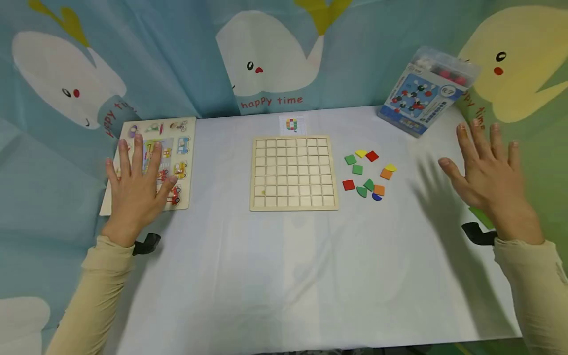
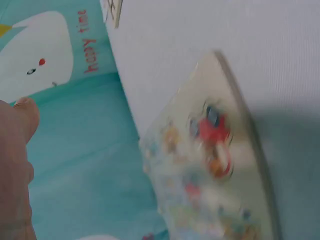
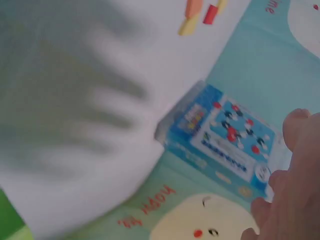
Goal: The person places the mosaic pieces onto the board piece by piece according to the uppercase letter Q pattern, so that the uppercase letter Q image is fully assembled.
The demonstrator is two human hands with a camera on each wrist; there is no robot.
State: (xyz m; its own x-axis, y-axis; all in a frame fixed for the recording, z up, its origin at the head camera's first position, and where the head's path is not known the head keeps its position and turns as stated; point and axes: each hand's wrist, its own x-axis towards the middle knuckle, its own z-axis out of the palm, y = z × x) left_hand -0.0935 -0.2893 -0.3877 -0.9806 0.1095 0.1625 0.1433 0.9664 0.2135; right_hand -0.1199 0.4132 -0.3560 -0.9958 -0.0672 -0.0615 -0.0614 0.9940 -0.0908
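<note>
Nearest the wearer, beige sleeves (image 1: 95,291) ended at two bare hands over a white cloth-covered counter (image 1: 288,276). The left grip (image 1: 135,195) was spread wide with straight fingers and held nothing; the right grip (image 1: 494,182) was spread just as wide, with nothing in it either. Holding both well, in my judgement, meant level palms, loose wrists and clearance from whatever lay below; a thin piece would have been best pinched at its edges, as a flat palm might have scattered it.

The pale wooden puzzle board with coloured vehicle pictures (image 1: 173,160) lay under the left grip, partly hidden by it and seemingly not touched. Well to that grip's right, between the two hands, sat a square light-wood grid board (image 1: 294,172). Loose flat tiles in red, green, orange, yellow and blue (image 1: 357,169) lay between the grid and the right grip. Farther off were a small white card with a coloured pattern (image 1: 292,124), just beyond the grid, and a blue-and-white box with molecule pictures (image 1: 419,96), ahead and left of the right grip.
</note>
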